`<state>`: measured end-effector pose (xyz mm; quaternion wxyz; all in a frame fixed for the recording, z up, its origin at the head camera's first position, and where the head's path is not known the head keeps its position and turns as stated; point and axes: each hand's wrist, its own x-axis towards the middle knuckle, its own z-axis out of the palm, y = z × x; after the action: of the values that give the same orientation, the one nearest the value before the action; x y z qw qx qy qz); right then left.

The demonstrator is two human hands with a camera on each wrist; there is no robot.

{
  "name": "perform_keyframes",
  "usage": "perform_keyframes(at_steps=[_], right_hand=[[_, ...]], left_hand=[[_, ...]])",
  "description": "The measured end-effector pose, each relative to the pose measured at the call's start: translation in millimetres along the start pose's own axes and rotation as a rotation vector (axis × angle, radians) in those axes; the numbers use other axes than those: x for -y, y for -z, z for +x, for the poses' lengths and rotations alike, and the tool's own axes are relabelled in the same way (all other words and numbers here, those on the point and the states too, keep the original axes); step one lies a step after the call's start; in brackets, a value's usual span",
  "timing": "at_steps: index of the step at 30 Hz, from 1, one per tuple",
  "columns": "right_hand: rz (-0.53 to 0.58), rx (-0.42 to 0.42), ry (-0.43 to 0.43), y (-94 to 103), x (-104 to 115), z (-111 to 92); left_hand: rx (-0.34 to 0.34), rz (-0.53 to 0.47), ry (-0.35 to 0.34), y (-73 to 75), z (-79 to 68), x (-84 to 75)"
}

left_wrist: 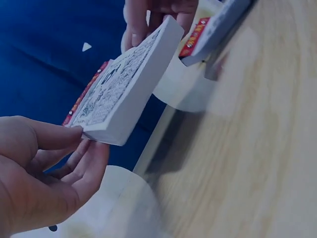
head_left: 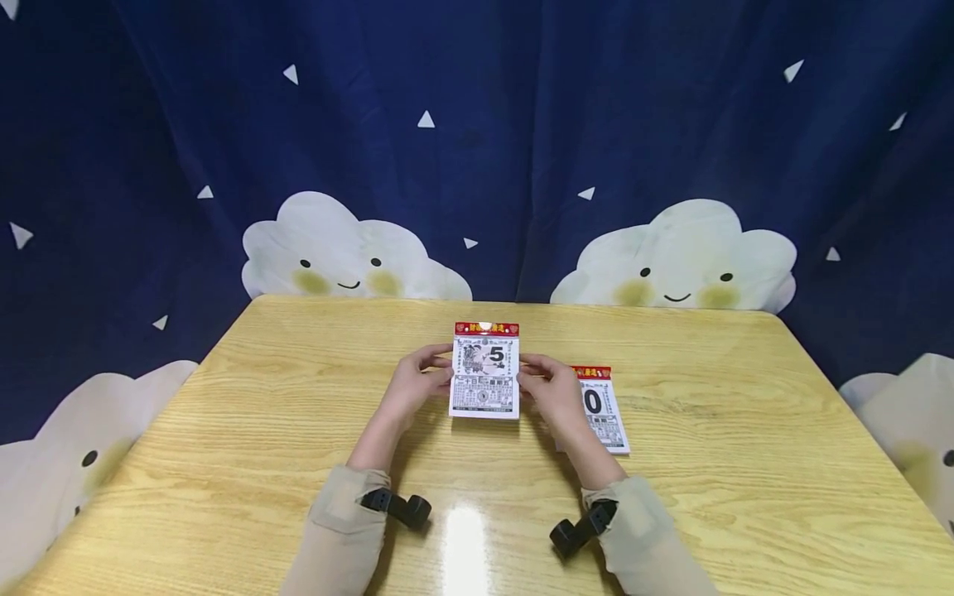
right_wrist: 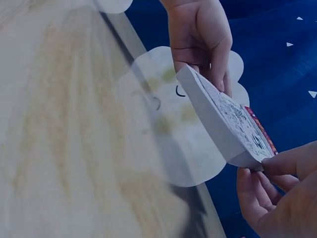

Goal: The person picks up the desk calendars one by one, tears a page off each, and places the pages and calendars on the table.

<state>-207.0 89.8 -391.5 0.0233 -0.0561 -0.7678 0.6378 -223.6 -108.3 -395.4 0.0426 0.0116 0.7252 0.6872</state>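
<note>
A: Where is the calendar pad (head_left: 484,391)?

B: Held up between a person's two hands over a wooden table (head_left: 745,463), its printed face, with a large black 5, turned to the head camera and its red header (head_left: 487,329) toward the curtain (head_left: 484,50).

A: And the left hand (head_left: 411,382)?

B: It pinches the pad's left side near a lower corner, thumb at the printed face, fingers below, as the left wrist view shows.

A: The right hand (head_left: 555,389)?

B: It pinches the opposite side in the same way, thumb above and fingers beneath. Both wrist views show the thick white block tilted and apart from the tabletop.

A: What lies beside it?

B: A second calendar (head_left: 609,424), also topped in red, rests on the table to the right, partly hidden by the right hand and forearm. A 0 shows on its page; what stands left of that digit is covered.

A: The backdrop?

B: Dark blue cloth with white triangles and smiling clouds (head_left: 350,240). Pale sleeves (head_left: 339,530) cover the forearms.
</note>
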Motion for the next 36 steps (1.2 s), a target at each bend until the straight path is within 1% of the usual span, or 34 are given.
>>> perform_keyframes(at_steps=[5,10,14,19,22,24,27,32,34,36], right_hand=[[0.025,0.030,0.002,6.8,6.0,1.1],[0.072,0.068,-0.007,14.5,11.3,0.6],[0.102,0.077,-0.004,20.2,14.5,2.1],[0.094,0.071,-0.009,24.9,15.2,5.0],[0.099,0.071,0.007,28.5,15.3,5.1],[0.114,0.073,0.024,30.8,16.5,4.7],[0.124,0.074,0.045,33.6,19.5,4.2],[0.129,0.055,0.066,36.6,23.6,2.4],[0.128,0.048,0.072,37.8,25.3,1.1],[0.127,0.046,0.082,39.0,27.0,-0.5]], left_hand=[[0.026,-0.076,0.014,0.1,0.9,-2.3],[0.053,-0.119,0.031,-0.9,0.3,-4.7],[0.075,-0.149,0.025,-3.4,1.5,-7.7],[0.088,-0.186,0.016,-7.9,4.0,-9.3],[0.087,-0.237,0.010,-11.4,4.7,-9.4],[0.102,-0.280,0.003,-13.7,4.9,-9.6],[0.146,-0.350,0.002,-16.0,4.5,-11.1],[0.266,-0.487,0.016,-17.7,4.5,-13.4],[0.311,-0.522,0.026,-18.1,4.8,-13.9],[0.340,-0.542,0.040,-18.5,4.8,-14.0]])
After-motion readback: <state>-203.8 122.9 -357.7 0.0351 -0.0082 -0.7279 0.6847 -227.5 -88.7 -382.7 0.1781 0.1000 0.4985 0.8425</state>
